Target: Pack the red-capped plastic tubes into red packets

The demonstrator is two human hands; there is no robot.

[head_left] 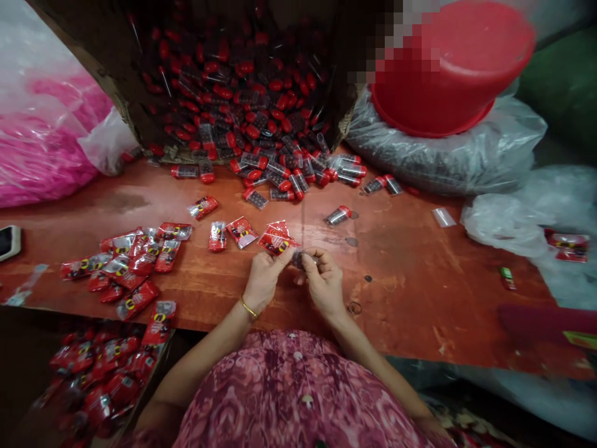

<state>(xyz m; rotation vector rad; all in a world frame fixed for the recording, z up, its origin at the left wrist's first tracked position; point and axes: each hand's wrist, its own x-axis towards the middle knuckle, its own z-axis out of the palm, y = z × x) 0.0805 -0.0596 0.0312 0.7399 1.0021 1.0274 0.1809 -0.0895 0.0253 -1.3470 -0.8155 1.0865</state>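
My left hand (263,277) and my right hand (323,279) meet over the middle of the red-brown table (410,274), fingers pinched together on a small dark vial in a clear sleeve (298,257). A red printed packet (276,241) lies just beyond my left fingertips. More red packets (128,261) are heaped to the left on the table. Several red-capped vials (280,171) spill from a big cardboard box (224,81) at the back. One loose vial (337,215) lies ahead of my right hand.
A box of finished red packets (102,379) stands below the table's left edge. A red plastic basin (448,68) rests on a dark filled bag (443,149) at the back right. Pink plastic bags (41,137) sit at left, a phone (9,241) at the left edge, clear bags (513,218) at right.
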